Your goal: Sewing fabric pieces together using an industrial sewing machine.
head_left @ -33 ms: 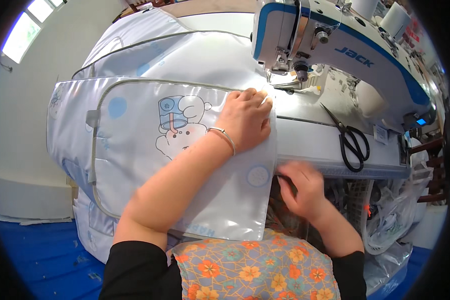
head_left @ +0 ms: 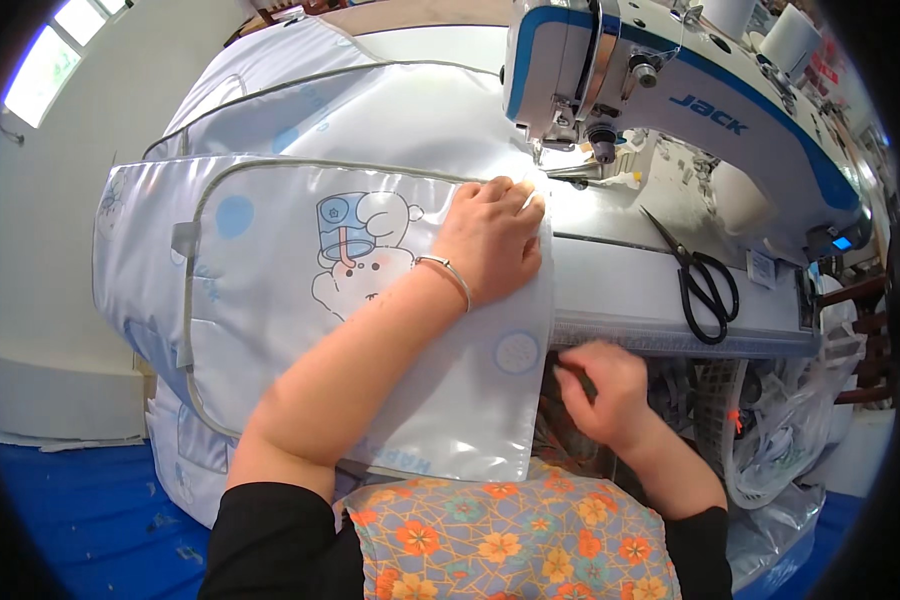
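Note:
A shiny white fabric panel (head_left: 450, 400) with a cartoon bear and grey piping lies across the machine table and hangs over its front edge. My left hand (head_left: 490, 235) holds its far right corner, fingers bent and pressed together just in front of the needle. Behind them stands the sewing machine (head_left: 660, 90), white and blue, its lamp lit. At the table's front edge, right of the panel, my right hand (head_left: 610, 390) is curled with thumb and fingers brought together. Whatever it may hold is hidden.
Black-handled scissors (head_left: 705, 290) lie on the table to the right. More printed fabric (head_left: 390, 110) is heaped at the far left. Thread cones (head_left: 790, 40) stand behind the machine. Below the table's right side are a white basket (head_left: 720, 400) and a clear plastic bag (head_left: 790, 430).
My right hand has dropped slightly toward me from the table edge, and its fingers look more curled. My left hand and the panel stay in place.

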`<state>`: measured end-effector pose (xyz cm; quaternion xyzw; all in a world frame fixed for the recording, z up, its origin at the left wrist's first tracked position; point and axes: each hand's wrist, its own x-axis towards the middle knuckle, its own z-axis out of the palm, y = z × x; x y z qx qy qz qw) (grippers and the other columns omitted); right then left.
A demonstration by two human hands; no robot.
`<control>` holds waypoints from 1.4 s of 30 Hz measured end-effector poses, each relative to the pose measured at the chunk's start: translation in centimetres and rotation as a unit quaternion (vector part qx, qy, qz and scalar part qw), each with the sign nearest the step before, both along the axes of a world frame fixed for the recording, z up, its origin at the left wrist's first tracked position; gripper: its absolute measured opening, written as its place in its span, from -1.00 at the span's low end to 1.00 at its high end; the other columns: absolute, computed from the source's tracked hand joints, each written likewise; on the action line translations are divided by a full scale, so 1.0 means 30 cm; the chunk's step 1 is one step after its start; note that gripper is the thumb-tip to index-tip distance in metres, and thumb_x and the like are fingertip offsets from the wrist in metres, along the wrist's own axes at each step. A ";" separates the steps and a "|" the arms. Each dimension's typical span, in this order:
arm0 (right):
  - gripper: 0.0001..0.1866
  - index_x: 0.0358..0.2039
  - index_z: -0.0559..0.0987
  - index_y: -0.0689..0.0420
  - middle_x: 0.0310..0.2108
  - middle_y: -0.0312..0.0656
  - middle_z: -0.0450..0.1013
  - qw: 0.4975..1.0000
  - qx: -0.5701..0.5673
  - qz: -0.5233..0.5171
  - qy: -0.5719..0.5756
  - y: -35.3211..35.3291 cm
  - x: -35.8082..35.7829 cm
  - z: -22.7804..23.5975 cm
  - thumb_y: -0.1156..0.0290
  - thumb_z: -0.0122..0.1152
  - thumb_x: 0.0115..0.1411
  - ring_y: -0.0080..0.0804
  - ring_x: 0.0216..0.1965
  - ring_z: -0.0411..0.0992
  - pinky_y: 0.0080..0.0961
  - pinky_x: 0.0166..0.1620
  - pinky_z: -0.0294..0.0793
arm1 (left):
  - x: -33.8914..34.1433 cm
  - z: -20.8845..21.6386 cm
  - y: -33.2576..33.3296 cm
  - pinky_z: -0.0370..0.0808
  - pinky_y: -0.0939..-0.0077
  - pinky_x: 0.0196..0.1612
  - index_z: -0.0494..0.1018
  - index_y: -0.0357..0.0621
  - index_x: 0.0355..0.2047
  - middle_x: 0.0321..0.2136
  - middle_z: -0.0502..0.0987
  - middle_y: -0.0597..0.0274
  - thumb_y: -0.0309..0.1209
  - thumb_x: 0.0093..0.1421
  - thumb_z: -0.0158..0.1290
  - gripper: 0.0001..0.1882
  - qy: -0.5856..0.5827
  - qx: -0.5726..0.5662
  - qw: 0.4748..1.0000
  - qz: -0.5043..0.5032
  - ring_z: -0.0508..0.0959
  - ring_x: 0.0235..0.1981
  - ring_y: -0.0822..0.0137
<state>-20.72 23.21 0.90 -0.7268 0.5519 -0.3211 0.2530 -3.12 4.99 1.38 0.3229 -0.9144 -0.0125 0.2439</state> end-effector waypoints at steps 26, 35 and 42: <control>-0.75 -0.05 0.64 0.00 -0.29 -0.08 0.52 0.965 -0.134 -0.031 0.226 -0.541 -0.095 0.022 0.36 0.13 0.29 -0.06 -0.27 0.53 -0.20 -0.21 0.53 | -0.014 -0.006 -0.008 0.31 0.11 0.21 0.51 -0.23 -0.01 0.06 0.50 0.01 -0.19 0.17 0.09 -0.54 -0.026 0.010 1.000 0.007 0.40 0.17 0.08; -0.82 -0.15 0.64 0.01 -0.41 -0.12 0.47 0.959 -0.178 -0.036 0.217 -0.546 -0.085 -0.010 0.33 0.12 0.30 -0.11 -0.37 0.52 -0.18 -0.31 0.52 | -0.020 0.001 -0.011 0.34 0.10 0.16 0.52 -0.22 -0.05 0.01 0.51 0.03 -0.20 0.10 0.12 -0.54 -0.003 -0.001 1.000 -0.004 0.42 0.13 0.09; -0.80 -0.17 0.64 -0.03 -0.41 -0.10 0.49 0.965 -0.140 -0.019 0.219 -0.559 -0.098 -0.008 0.34 0.10 0.26 -0.11 -0.38 0.53 -0.20 -0.32 0.53 | -0.024 0.027 -0.026 0.38 0.12 0.12 0.53 -0.19 -0.10 -0.10 0.54 0.09 -0.22 0.06 0.15 -0.58 -0.007 -0.003 1.000 -0.013 0.47 0.06 0.06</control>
